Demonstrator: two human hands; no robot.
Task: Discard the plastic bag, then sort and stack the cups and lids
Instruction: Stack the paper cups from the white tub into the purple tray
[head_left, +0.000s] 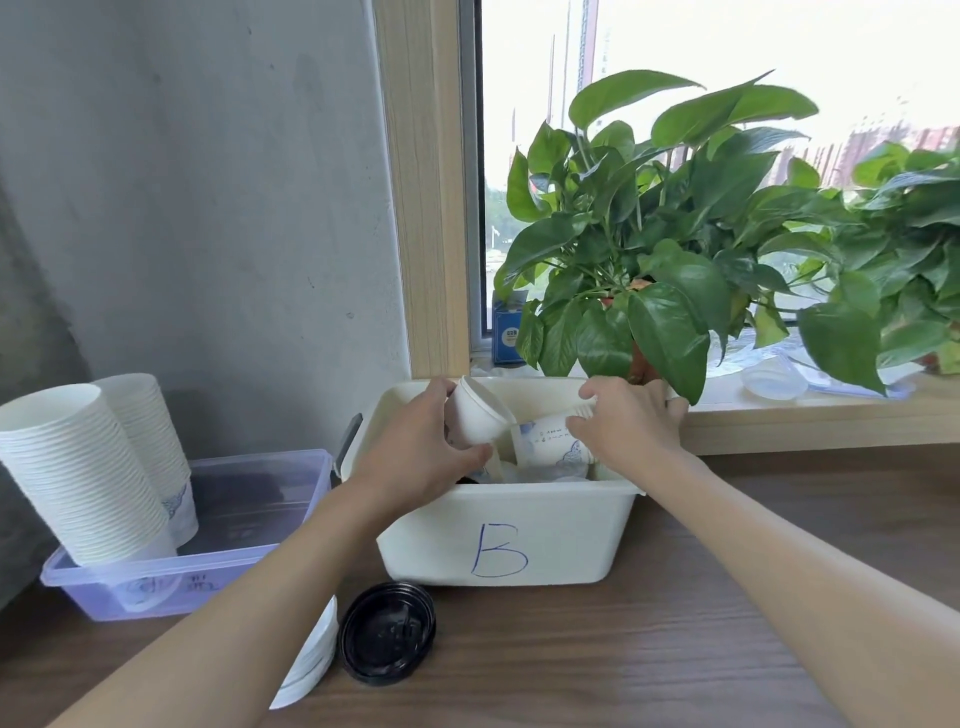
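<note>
Now the left hand grips a plain white cup, tilted, over the white bin marked B; the right hand pinches the rim of a blue-printed cup lying inside it. Black lids and white lids sit stacked before the bin, tall cup stacks in a purple tray leftward

We find the bin on the table; left of it, a tray holding cup stacks; before it, lid stacks; behind it, a plant on the sill.
</note>
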